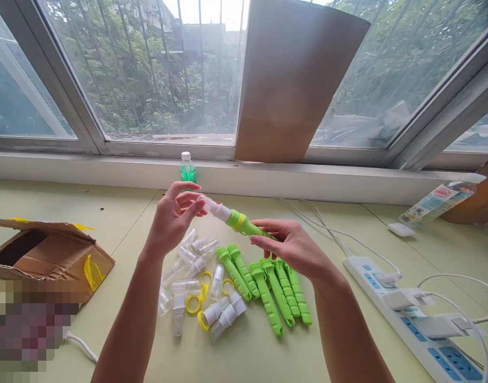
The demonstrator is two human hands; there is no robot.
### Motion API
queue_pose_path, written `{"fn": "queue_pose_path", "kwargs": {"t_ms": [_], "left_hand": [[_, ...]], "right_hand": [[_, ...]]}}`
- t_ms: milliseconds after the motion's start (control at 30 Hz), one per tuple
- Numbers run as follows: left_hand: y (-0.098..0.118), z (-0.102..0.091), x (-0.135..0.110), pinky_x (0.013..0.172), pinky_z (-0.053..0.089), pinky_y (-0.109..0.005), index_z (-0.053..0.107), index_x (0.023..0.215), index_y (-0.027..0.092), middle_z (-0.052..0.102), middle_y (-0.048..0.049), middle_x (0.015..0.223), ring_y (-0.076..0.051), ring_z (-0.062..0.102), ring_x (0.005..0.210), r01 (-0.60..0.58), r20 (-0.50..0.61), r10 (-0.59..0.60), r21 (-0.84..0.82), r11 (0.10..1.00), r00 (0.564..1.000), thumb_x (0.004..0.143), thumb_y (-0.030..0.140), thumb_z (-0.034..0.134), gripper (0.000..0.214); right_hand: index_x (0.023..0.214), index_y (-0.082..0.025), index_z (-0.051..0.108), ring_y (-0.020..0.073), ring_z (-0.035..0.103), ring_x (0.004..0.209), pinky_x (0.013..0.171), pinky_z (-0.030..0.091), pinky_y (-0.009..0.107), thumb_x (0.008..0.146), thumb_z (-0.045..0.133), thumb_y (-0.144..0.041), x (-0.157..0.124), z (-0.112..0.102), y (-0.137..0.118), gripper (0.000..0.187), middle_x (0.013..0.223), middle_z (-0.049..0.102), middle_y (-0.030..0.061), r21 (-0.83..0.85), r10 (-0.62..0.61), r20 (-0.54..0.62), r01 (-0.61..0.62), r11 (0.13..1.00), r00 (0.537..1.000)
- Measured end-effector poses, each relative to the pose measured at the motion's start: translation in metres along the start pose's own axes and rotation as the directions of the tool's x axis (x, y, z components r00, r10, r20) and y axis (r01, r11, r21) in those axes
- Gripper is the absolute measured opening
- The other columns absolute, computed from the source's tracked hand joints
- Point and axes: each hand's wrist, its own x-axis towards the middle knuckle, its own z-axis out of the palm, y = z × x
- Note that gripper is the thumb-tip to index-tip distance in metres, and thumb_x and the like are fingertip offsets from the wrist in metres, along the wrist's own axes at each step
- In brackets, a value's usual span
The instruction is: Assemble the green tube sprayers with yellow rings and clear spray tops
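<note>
My right hand (287, 242) is closed around the lower end of a bright green ridged plastic tube (244, 223), held tilted above the table. A yellow ring sits around the tube, and a white collar with a clear cap (218, 208) is on its upper end. Thumb and fingers of my left hand (180, 205) pinch the clear tip of that cap. Beneath my hands lie several more green tubes (270, 306) with threaded ends. To their left are scattered clear caps (217, 282), white collars (229, 316) and yellow rings (193, 305).
An opened cardboard box (56, 250) lies at the left. A bottle of green liquid (187, 169) stands by the window sill. On the right are a power strip (391, 314) with plugs and cables, and a clear bottle (439, 199) lying tilted. Cardboard (287, 80) leans on the window.
</note>
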Motion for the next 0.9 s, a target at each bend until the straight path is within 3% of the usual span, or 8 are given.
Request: {"fn": "queue_pose_path", "kwargs": {"t_ms": [300,567,900], "left_hand": [[0.001,0.005,-0.001,0.067,0.061,-0.030,0.053,0.107,0.019,0.071,-0.0053,0.093,-0.015,0.069,0.071,0.014,0.008,-0.014,-0.030,0.999,1.000,0.083,0.037,0.067,0.034],[0.004,0.011,-0.003,0.070,0.060,-0.032,0.050,0.111,0.019,0.070,-0.0032,0.086,-0.016,0.070,0.071,0.063,0.108,-0.053,-0.086,0.994,0.993,0.081,0.033,0.069,0.038],[0.004,0.006,-0.002,0.070,0.060,-0.031,0.050,0.111,0.019,0.071,-0.0035,0.085,-0.016,0.070,0.070,0.107,0.129,-0.093,-0.105,0.989,0.987,0.078,0.032,0.072,0.041]], "right_hand": [[0.116,-0.022,0.071,0.0134,0.055,0.059,0.053,0.047,0.026,0.078,0.071,-0.046,0.000,0.000,-0.002,0.045,0.077,0.067,0.0019,0.001,-0.001,-0.003,0.001,1.000,1.000],[0.117,-0.024,0.071,0.0127,0.053,0.060,0.053,0.045,0.025,0.081,0.068,-0.044,0.000,0.001,-0.003,0.041,0.077,0.066,0.0014,-0.021,-0.016,0.010,0.017,1.000,1.000],[0.111,-0.021,0.072,0.0107,0.043,0.053,0.045,0.035,0.023,0.086,0.059,-0.045,-0.001,0.007,-0.005,0.036,0.077,0.060,0.0028,-0.044,-0.035,0.042,0.037,0.998,0.999]]}}
